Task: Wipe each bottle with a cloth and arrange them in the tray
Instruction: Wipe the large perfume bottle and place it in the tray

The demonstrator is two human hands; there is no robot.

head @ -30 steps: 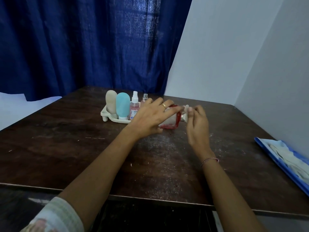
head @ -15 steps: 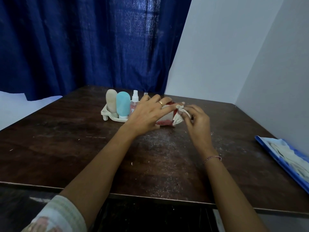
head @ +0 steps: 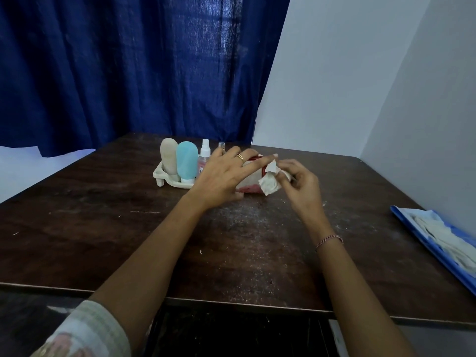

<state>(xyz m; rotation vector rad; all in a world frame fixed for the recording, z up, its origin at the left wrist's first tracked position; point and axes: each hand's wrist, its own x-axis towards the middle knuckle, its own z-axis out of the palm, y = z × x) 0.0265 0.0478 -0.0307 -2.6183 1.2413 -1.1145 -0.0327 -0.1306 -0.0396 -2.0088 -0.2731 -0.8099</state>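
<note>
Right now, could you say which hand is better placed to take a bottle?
Probably the left hand: it lies flat on the pack beside the tray; the right hand pinches the cloth.

One head-worn view, aimed forward and down.
The table is seen from its near edge at close range; the tray is framed toward 11 o'clock, the curtain beyond it.

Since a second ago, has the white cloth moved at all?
Yes. The white cloth, pinched by the right hand, has been drawn further out of the red pack, toward the near edge of the table.
</note>
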